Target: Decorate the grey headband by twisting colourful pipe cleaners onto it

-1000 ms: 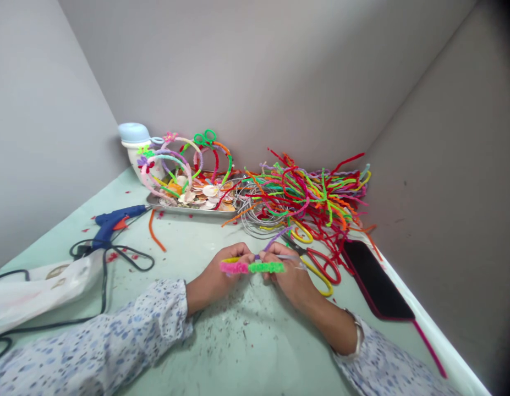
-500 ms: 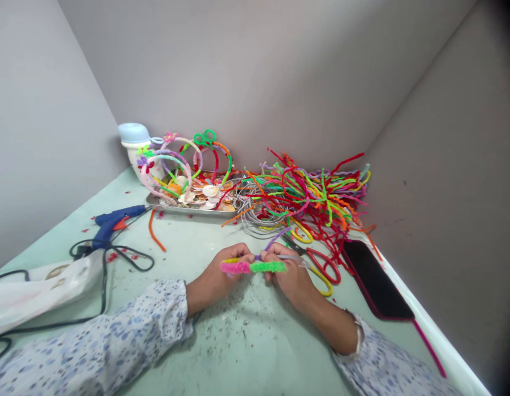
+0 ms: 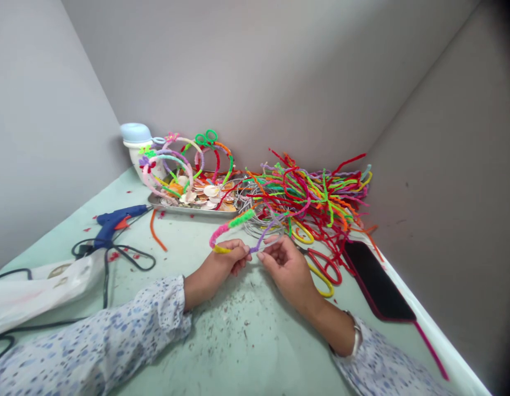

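Observation:
A thin headband (image 3: 213, 235), wrapped in yellow, pink and green fuzzy pipe cleaner, arches up from my left hand (image 3: 215, 272). That hand pinches it where the yellow part meets a purple pipe cleaner (image 3: 263, 235). The purple piece is wound a little on the band, and its loose end sticks up to the right. My right hand (image 3: 290, 269) has its fingers curled round the bare, pale end of the band, close to the left fingertips. Its thumb tip is just beside the purple winding; the exact grip is partly hidden.
A blue glue gun (image 3: 114, 224) with its cord lies left, by a white plastic bag (image 3: 48, 291). Finished headbands (image 3: 188, 176) stand in a metal tray (image 3: 188, 210) of shells. Behind right are piled pipe cleaners (image 3: 316, 190), scissors (image 3: 324, 264) and a phone (image 3: 374, 280).
The headband's pink and green part has swung up and away from me. My right hand has shifted slightly right, and its fingers have loosened from the purple pipe cleaner.

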Demonstrator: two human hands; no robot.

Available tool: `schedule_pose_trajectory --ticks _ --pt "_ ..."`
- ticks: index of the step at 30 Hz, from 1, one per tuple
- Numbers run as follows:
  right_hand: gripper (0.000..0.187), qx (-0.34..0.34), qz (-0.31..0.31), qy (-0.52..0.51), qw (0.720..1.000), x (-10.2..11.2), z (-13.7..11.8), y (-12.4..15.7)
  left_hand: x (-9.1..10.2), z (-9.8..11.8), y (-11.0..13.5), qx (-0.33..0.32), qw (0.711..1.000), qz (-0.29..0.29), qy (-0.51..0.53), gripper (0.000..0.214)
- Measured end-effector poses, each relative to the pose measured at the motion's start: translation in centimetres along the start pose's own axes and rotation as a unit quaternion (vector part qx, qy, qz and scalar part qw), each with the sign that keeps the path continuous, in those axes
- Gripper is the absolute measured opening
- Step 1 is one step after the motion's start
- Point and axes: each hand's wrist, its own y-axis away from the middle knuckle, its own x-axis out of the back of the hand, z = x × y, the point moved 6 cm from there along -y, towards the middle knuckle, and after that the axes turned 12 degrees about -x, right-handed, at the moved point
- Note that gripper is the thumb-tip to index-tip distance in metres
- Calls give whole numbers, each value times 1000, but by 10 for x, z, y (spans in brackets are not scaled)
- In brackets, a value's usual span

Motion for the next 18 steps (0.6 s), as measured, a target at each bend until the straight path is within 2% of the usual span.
schedule_pose_trajectory --ticks 5,11,18 --pt "16 -11 -41 -30 999 -4 3 0 0 -1 0 5 1000 -20 -13 22" --pt "11 36 -25 -6 999 -1 2 -2 -1 0 0 11 1000 -26 -12 22" --pt "13 35 -25 6 999 -1 3 -4 -4 6 1 3 999 -30 -29 25"
